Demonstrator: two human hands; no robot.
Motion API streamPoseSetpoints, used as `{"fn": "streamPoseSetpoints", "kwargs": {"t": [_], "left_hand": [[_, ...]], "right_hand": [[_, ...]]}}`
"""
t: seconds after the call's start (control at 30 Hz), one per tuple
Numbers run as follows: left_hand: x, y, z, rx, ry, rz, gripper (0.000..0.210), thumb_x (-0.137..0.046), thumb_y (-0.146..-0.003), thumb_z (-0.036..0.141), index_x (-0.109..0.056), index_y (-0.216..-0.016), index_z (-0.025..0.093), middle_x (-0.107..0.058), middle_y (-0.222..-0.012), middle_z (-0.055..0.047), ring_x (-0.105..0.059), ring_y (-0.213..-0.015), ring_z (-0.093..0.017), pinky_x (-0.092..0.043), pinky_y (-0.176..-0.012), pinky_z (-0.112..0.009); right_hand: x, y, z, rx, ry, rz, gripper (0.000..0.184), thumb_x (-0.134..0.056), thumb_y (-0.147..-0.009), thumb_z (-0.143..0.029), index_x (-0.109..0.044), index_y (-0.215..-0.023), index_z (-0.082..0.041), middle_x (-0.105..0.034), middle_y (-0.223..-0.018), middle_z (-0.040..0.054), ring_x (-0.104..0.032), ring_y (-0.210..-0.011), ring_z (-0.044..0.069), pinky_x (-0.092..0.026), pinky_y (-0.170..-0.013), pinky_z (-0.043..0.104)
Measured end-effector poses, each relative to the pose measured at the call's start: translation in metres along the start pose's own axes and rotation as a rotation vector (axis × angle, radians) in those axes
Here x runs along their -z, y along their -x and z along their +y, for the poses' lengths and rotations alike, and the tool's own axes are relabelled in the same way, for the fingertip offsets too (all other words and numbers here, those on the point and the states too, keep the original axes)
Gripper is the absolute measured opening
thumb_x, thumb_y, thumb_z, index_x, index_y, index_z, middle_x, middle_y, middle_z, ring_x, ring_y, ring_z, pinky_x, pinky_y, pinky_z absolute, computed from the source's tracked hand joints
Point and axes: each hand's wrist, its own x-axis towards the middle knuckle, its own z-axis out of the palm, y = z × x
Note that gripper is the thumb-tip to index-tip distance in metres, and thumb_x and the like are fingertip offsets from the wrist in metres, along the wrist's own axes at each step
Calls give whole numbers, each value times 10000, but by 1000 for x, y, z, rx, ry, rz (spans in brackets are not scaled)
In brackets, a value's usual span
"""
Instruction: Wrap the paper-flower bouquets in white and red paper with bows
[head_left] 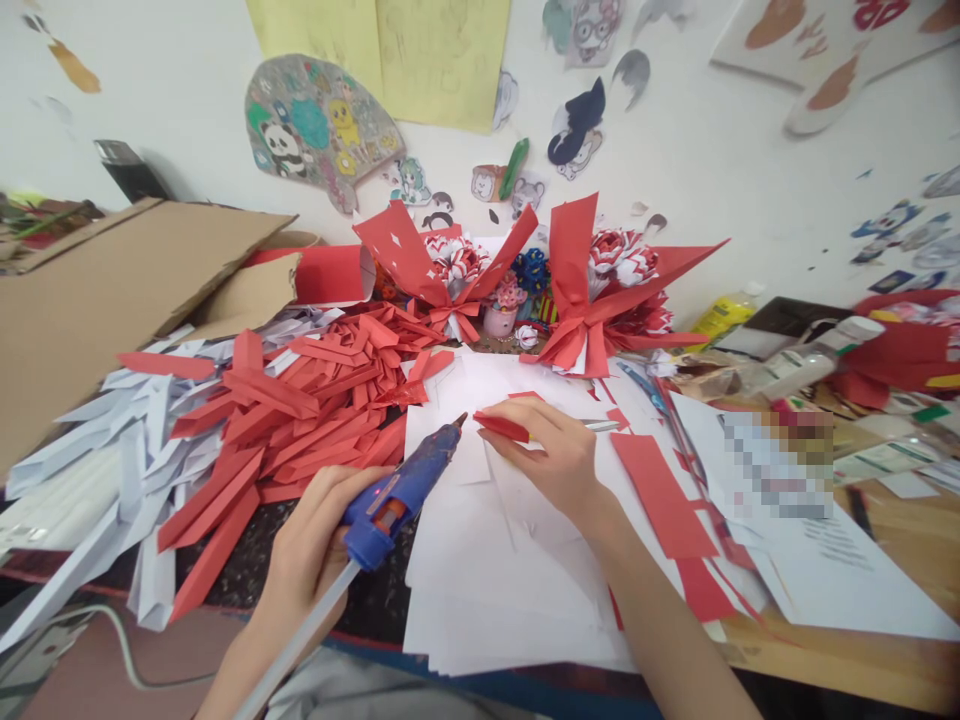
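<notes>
My left hand is wrapped round the handle of a blue hot glue gun, and a long glue stick runs out of its back end. The gun's nozzle points up and right, close to a small folded red paper piece. That piece is pinched between the fingertips of my right hand. Whether nozzle and paper touch, I cannot tell. Below both hands lies a stack of white paper sheets. Left of the glue gun is a heap of folded red paper strips.
Folded white strips and cardboard lie at the left. Two red-wrapped paper bouquets stand against the wall. Red paper sheets, a printed sheet and a yellow bottle are at the right.
</notes>
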Motion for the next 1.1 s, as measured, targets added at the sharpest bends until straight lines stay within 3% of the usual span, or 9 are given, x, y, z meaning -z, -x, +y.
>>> {"fn": "streamPoseSetpoints", "kwargs": {"t": [0.33,0.63,0.83,1.1], "left_hand": [[-1,1,1,6,-42,6,366,-296,-1004,388,-550,-1221,239,-564,-1099,-72,-551,-973,-218,-419,-831,-325],[3,2,-3,0,-118,-72,394,-288,-998,400,-527,-1269,242,-587,-1150,-82,-583,-1026,-238,-462,-869,-336],[-1,3,-7,14,-125,10,392,-304,-992,419,-562,-1225,240,-612,-1100,-69,-600,-964,-227,-474,-814,-314],[-1,4,-10,-2,-119,-30,365,-328,-993,337,-537,-1269,223,-591,-1126,-82,-580,-1011,-227,-458,-859,-326]], "right_hand": [[1,-1,-1,-37,-33,-7,149,-651,-875,-109,-674,-994,-196,-724,-896,34,-677,-823,140,-559,-766,263],[3,-2,-3,-98,-55,5,101,-612,-896,-147,-676,-947,-205,-712,-852,31,-664,-789,139,-557,-740,272],[3,-2,-3,-94,-70,14,109,-622,-882,-123,-675,-941,-199,-707,-854,30,-664,-794,138,-555,-742,269],[4,-1,-3,-123,-54,23,103,-636,-880,-140,-676,-948,-207,-712,-872,30,-666,-796,144,-552,-725,271]]}}
